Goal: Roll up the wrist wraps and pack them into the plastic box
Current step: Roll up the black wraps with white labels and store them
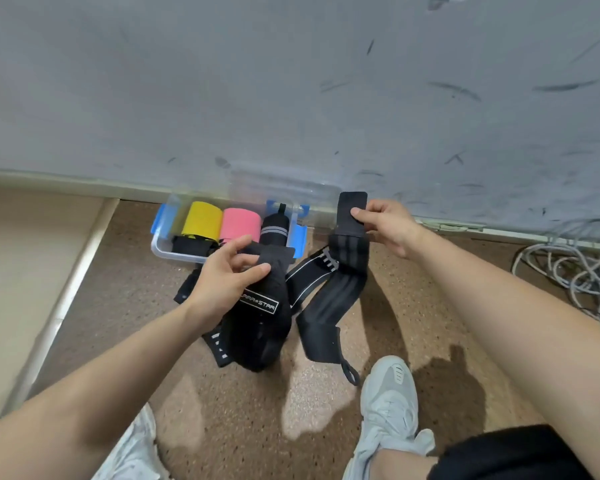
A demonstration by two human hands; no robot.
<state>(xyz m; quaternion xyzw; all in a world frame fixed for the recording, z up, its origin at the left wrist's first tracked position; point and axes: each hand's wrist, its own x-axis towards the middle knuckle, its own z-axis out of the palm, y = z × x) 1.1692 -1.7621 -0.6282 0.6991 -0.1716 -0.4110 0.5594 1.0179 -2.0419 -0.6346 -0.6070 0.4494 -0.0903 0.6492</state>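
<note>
A clear plastic box [160, 249] with blue latches stands on the floor against the wall. In it lie a yellow roll [202, 219], a pink roll [240, 225] and a black roll with grey stripes [274, 230]. My left hand [222, 275] grips the top of a black wrist wrap with a white logo [257, 327], which hangs down to the floor. My right hand [388, 225] pinches the velcro end of a second black wrap [329, 303], held up so that it droops to a thumb loop [350, 372]. A black-and-white strap [312, 271] lies between them.
The box's clear lid [284, 188] leans against the grey scuffed wall. A tangle of grey cable [575, 268] lies at the right by the skirting. My two light sneakers [392, 407] stand on the speckled brown floor. A pale raised ledge [32, 271] runs along the left.
</note>
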